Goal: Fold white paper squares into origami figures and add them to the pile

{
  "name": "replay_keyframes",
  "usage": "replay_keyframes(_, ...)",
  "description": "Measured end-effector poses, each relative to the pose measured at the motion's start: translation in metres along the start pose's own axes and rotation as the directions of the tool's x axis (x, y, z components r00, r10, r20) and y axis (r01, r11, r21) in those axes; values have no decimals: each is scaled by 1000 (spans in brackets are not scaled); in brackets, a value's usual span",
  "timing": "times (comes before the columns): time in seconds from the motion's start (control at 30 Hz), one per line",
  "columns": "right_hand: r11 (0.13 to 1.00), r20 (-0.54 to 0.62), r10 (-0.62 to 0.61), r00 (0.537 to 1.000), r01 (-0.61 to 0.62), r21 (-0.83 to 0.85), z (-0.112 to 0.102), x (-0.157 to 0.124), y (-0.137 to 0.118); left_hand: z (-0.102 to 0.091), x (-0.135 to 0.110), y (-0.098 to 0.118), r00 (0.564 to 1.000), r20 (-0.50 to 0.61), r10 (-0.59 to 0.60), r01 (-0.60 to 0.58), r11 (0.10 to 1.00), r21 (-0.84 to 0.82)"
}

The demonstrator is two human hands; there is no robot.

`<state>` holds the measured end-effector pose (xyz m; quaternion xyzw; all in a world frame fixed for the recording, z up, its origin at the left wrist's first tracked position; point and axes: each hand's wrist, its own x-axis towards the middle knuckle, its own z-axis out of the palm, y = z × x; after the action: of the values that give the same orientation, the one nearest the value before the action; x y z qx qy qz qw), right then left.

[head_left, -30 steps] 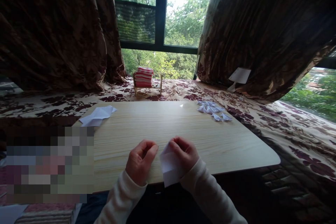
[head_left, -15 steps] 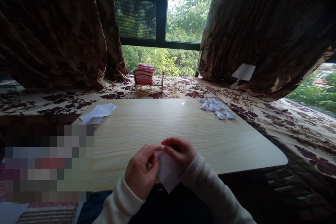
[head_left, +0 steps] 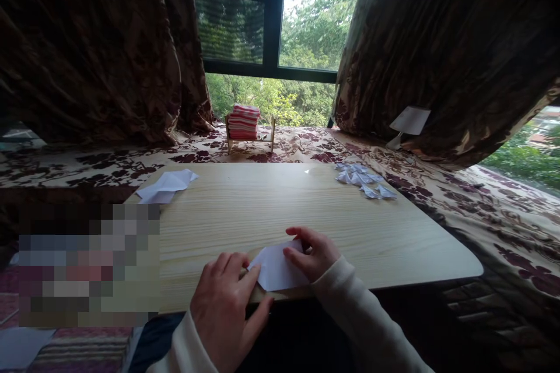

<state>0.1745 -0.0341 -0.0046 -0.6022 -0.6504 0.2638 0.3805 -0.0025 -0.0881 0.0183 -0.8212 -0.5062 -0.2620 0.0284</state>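
Note:
A white sheet of paper (head_left: pixel 282 271) with folded edges lies at the table's near edge, between my hands. My left hand (head_left: pixel 230 303) is open, its fingers spread and the fingertips touching the paper's left corner; the thumb is stretched out below the sheet. From the right, my right hand (head_left: pixel 315 253) grips the sheet's right side, the thumb on its face and the other fingers curled behind. My right hand covers that end of the paper.
Folded white paper pieces (head_left: pixel 361 179) sit at the far right of the wooden table (head_left: pixel 245 210). More white paper (head_left: pixel 168 185) lies at the far left. Beyond the table are a small rack with striped cloths (head_left: pixel 244 122) and a white lamp (head_left: pixel 410 120). Blurred blocks hide the left side.
The paper has been lowered and laid flatter on the table edge. My left hand has let go of its pinch and spread out; my right hand has shifted slightly right.

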Motion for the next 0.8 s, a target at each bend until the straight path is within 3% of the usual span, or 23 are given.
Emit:
replay_keyframes(0.23,985,23,22,999,-18,-170,-8,-4,-1,19,-16,0,993,-77,86,-83,996,44)
replay_keyframes(0.5,996,58,-32,998,37,-87,-2,0,-6,20,-15,-2,981,-49,187,-185,982,42)
replay_keyframes(0.63,963,78,-178,981,190,-191,-4,-6,-6,21,-12,-5,981,-27,194,-194,981,5)
replay_keyframes(0.8,787,110,-469,876,472,-399,-5,-17,-12,21,-12,-6,984,2,181,-180,983,-28)
